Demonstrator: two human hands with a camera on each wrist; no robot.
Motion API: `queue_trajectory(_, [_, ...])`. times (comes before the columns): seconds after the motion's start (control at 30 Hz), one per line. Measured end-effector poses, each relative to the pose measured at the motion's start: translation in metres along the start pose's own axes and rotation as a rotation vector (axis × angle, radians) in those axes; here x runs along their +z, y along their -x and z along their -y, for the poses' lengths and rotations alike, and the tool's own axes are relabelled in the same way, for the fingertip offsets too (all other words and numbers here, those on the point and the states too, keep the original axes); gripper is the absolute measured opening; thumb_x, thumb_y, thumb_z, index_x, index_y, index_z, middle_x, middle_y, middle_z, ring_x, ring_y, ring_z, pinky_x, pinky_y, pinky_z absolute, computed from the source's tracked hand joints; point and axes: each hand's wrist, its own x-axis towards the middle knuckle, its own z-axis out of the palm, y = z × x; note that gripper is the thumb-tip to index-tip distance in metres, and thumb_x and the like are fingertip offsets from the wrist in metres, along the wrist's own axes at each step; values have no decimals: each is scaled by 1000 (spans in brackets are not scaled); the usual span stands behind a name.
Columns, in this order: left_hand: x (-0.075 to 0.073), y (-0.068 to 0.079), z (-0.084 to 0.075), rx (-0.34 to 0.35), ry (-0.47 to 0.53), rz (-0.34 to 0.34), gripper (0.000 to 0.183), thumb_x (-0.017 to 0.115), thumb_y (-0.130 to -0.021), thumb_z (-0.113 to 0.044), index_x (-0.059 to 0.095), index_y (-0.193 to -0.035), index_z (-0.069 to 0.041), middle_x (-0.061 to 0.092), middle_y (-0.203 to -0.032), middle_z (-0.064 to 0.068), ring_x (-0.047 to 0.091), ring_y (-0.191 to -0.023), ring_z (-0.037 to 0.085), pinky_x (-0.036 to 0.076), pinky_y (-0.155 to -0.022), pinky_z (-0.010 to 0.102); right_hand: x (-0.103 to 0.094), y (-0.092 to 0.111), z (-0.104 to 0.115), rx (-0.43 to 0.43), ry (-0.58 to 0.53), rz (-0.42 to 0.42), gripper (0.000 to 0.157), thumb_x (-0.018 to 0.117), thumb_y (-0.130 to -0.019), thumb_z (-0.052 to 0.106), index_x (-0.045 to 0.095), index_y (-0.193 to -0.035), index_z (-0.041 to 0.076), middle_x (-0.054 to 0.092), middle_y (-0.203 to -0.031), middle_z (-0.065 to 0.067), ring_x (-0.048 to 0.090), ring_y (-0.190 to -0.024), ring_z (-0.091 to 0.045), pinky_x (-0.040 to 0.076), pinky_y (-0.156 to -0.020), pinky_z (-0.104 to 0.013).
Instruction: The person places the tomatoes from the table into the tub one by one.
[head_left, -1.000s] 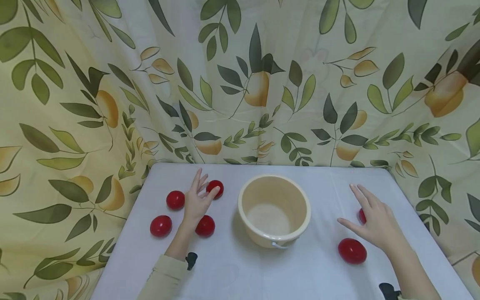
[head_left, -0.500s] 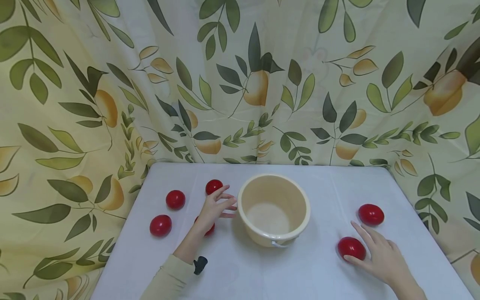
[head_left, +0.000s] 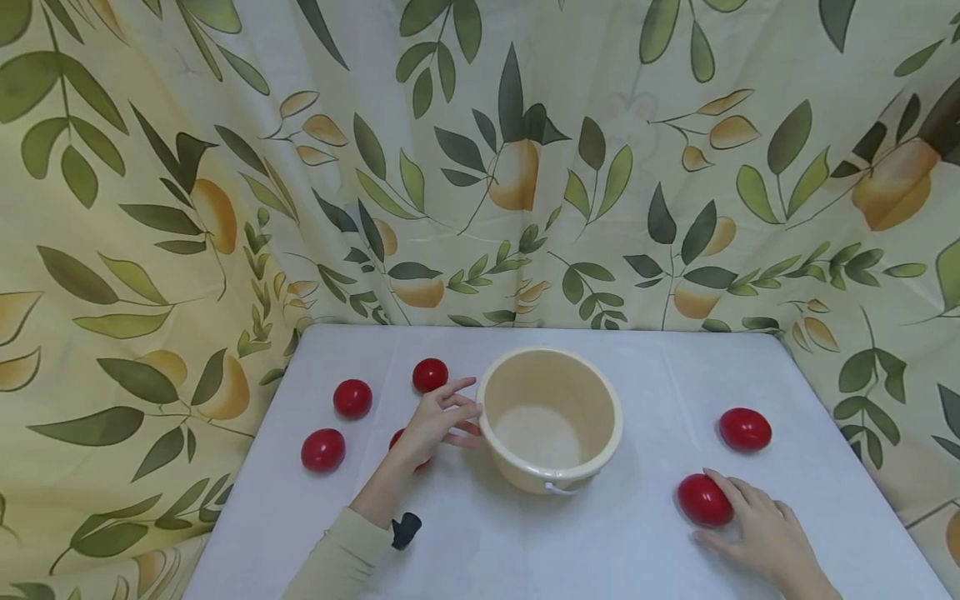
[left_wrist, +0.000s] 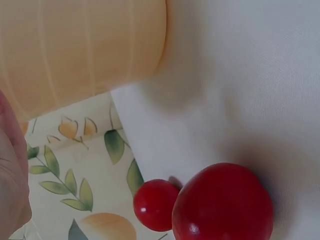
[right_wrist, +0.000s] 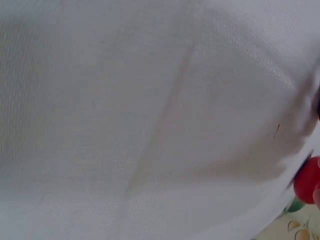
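Note:
My left hand [head_left: 442, 421] is at the left side of a cream bucket [head_left: 510, 471], its fingertips at the rim; whether they press on it is unclear. The left wrist view shows the bucket's ribbed wall [left_wrist: 85, 50] and part of that hand [left_wrist: 12, 175]. On the right, my right hand [head_left: 768, 533] holds a glossy red ball [head_left: 703, 500] on the table, fingers at its right side and thumb near its lower edge. Just behind lies another red ball [head_left: 745, 429]. In the right wrist view, a red ball [right_wrist: 306, 182] shows at the edge; the hand is mostly out of frame.
Several red balls lie left of the bucket: one at front left [head_left: 323, 451], one behind it [head_left: 352, 399], one farther back [head_left: 430, 375], and one partly hidden by my left forearm. The white-covered table [head_left: 585, 550] ends at a leaf-and-fruit patterned curtain [head_left: 480, 250].
My left hand has moved right, from among the red balls to the bucket's rim. My right hand has come down and nearer, from above the farther ball to the nearer one, which it now holds.

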Motion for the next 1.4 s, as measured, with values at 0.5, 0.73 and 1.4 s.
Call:
queue_trajectory(0.5, [10,17,-24,-30,-3,24,58,65,-84,-8,41,-137,-9,59,-104,25,66,-69,17,54,-64,35,7,-10,-4,-27,-26,-23,86,79,-57,48,46,-122,2,54,-106,-26,49,-97,-43,33,-81,-68])
queue_trajectory(0.73, [8,11,-17,-39,-16,3,57,65,-84,-8,42,-136,-10,62,-98,16,67,-69,18,54,-64,33,-9,-22,2,-105,-19,-70,80,83,-54,38,49,-118,3,53,-101,-22,51,-92,-41,40,-76,-64])
queue_trajectory(1.4, [5,0,0,-45,15,-16,57,67,-82,-11,45,-134,-15,57,-109,26,67,-70,19,54,-63,34,-144,-107,89,-417,111,-262,87,88,-48,29,48,-123,13,49,-109,-20,45,-101,-40,41,-79,-60])
